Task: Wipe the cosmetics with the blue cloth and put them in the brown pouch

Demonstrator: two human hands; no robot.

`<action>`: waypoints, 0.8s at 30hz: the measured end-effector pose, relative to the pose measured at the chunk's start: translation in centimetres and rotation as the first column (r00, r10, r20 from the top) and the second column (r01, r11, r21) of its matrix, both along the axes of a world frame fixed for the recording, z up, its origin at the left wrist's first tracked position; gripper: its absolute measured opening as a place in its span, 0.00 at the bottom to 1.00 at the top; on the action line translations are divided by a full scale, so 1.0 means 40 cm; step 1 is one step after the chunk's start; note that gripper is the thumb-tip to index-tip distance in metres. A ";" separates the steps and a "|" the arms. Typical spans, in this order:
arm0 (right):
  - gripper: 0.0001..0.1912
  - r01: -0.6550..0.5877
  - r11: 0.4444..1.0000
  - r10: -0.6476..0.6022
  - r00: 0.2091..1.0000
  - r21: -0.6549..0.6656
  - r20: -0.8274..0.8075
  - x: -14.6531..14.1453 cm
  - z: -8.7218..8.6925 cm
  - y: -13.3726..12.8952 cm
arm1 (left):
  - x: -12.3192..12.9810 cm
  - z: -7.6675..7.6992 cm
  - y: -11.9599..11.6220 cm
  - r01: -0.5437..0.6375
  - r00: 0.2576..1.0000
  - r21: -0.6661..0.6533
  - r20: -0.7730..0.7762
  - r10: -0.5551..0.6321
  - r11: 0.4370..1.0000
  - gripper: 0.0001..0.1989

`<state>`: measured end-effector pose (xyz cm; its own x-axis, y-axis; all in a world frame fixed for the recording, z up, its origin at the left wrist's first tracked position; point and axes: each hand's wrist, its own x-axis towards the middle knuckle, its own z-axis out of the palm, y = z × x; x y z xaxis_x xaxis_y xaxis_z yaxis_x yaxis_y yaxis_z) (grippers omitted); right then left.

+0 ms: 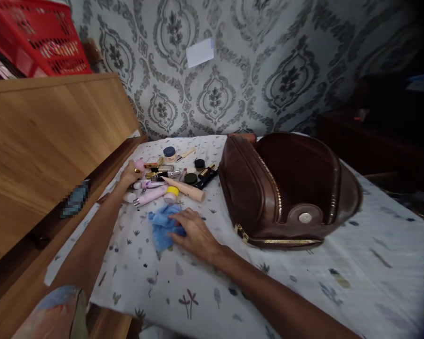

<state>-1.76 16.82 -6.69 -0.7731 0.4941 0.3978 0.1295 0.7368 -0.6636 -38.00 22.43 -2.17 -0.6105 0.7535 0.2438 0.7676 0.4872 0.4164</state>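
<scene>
Right hand [195, 231], half-curled, grips blue cloth [160, 227]; left hand [129, 174], grip unclear, by cosmetics [184, 188] near tablecloth's [127, 266] left edge.

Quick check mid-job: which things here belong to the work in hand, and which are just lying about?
Seemingly in the work:
- blue cloth, touched by the right hand
- pink item, at the left hand
- small tubes and jars beside them
- open brown bag, probably

Seemingly just about:
- red basket, upper left
- white paper on the wall

cosmetics [185, 189]: left on tablecloth [183, 278] | bag [242, 188]: right of them | rag [159, 230]: before cosmetics | wall [233, 89]: behind
</scene>
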 end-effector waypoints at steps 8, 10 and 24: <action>0.16 0.063 0.991 -0.078 0.989 -0.118 -0.129 0.001 -0.005 0.007 | 0.085 0.031 -0.086 0.063 0.993 0.336 0.076 -0.093 0.940 0.29; 0.16 0.091 0.978 -0.123 0.977 -0.186 -0.172 0.001 -0.008 0.012 | 0.138 0.027 -0.113 0.111 0.979 0.387 0.116 -0.168 0.915 0.28; 0.31 0.041 0.926 -0.184 0.917 -0.375 -0.355 -0.020 -0.045 0.051 | 0.528 -0.030 -0.310 0.692 0.572 0.432 0.160 -0.804 0.578 0.25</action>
